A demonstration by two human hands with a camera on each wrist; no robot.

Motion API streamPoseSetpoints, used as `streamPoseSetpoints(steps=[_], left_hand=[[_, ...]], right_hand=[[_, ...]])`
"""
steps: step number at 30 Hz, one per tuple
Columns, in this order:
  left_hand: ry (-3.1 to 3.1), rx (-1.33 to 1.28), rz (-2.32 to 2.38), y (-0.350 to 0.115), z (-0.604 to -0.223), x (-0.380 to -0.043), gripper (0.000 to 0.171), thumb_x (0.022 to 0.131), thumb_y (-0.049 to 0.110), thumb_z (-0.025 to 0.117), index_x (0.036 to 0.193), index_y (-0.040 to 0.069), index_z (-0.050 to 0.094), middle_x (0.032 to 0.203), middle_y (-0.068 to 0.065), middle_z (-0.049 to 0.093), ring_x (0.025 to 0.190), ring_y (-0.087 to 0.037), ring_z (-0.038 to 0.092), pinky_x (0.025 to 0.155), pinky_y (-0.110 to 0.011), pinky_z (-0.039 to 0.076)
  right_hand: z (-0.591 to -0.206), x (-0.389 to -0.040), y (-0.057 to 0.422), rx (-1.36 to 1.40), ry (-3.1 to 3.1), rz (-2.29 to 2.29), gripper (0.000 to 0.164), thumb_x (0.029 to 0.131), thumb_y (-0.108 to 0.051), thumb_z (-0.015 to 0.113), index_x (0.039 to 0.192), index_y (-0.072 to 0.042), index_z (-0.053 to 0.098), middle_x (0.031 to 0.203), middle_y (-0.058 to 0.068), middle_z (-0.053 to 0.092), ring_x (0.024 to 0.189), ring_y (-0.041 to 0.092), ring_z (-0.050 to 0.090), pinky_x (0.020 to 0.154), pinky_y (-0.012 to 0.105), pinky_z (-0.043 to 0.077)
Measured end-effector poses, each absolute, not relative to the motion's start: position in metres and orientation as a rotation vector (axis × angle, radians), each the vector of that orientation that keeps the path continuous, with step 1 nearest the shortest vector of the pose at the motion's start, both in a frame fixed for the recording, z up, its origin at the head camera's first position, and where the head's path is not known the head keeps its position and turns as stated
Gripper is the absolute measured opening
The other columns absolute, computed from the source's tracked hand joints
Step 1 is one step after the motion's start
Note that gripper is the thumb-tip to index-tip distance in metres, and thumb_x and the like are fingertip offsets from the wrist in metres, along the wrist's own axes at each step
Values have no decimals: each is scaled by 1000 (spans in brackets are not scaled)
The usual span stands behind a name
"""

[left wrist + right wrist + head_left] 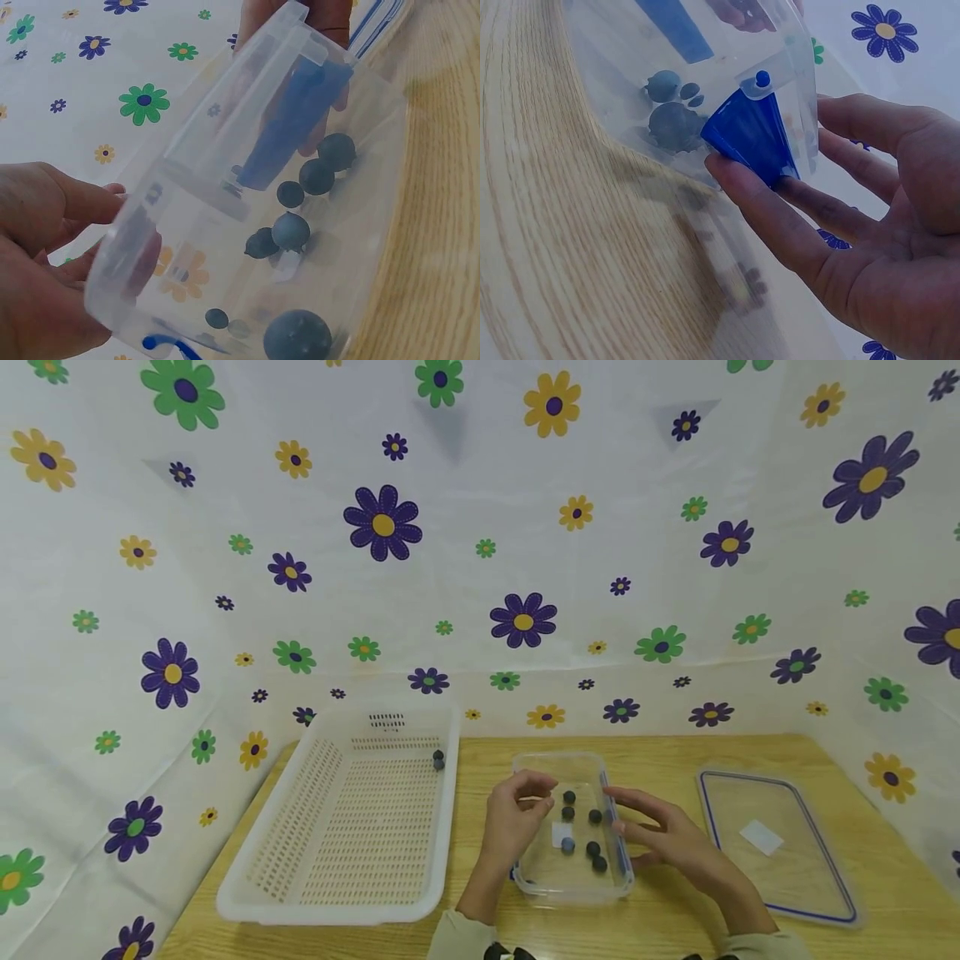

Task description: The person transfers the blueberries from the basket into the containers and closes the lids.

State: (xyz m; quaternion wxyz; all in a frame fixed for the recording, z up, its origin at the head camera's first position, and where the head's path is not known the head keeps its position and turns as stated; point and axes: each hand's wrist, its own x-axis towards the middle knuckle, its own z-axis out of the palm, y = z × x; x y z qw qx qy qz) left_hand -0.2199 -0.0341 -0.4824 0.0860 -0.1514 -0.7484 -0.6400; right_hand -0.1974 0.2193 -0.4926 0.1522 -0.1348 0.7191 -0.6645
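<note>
Several blueberries (595, 817) lie scattered on the bottom of a clear plastic container (573, 887), which has blue clips. My left hand (512, 817) is at its left rim, with bent fingers reaching over the edge and no berry visible between them. Part of that hand shows through the clear wall in the left wrist view. On the opposite side my right hand (678, 839) touches the container, its fingers spread and only slightly bent. The right wrist view shows fingertips against a hanging blue clip (754, 139).
To the left stands a white perforated basket (333, 912) with two blueberries (438, 761) at its far right. The clear lid (787, 860) with a blue seal lies to the right on the wooden table (660, 756). A flowered curtain (465, 593) hangs behind.
</note>
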Motion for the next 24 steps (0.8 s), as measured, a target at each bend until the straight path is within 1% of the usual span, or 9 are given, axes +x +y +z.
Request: streamPoseSetpoints(steps=[4,6,11,15,19,24], left_hand=[[-2261,-462,-1915,-34,-475,-215,18,91,-7,71,104,4,75,103,-8,74,97,-23,70,79,-23,56],[-2270,-483,-1926,-34,-467,-211,17,92,-4,72,105,5,75,105,-7,74,98,-23,69,79,-23,56],[-2274,-570,-1928,-40,-439,-196,15,94,0,71,109,4,74,110,-12,73,103,-27,69,82,-27,56],[-2299,-636,-1859,-51,-414,-190,16,96,3,70,112,4,73,112,-12,72,103,-27,68,84,-31,57],[-2333,-683,-1788,-67,-392,-196,17,98,7,68,115,7,73,115,-9,71,105,-24,68,86,-32,57],[-2365,-687,-1745,-97,-369,-212,17,98,6,68,115,8,72,118,-8,70,109,-25,67,91,-37,57]], right_hand=[[-493,-197,220,-401,2058,-1910,61,105,-16,60,158,0,33,164,29,20,132,53,48,83,55,59],[-493,-198,221,-400,2056,-1909,61,105,-16,60,158,-1,33,164,29,20,132,53,48,84,55,59],[-493,-200,219,-392,2058,-1901,61,105,-17,60,158,-1,33,164,29,19,133,53,47,83,54,59],[-494,-201,216,-388,2053,-1897,61,105,-18,60,158,-1,34,164,29,20,132,52,48,84,54,59],[-495,-199,216,-337,2061,-1893,62,104,-19,62,158,-2,35,165,26,21,135,50,47,84,53,59],[-494,-199,217,-341,2078,-1885,62,104,-20,62,158,-3,35,166,26,18,140,54,38,85,52,59]])
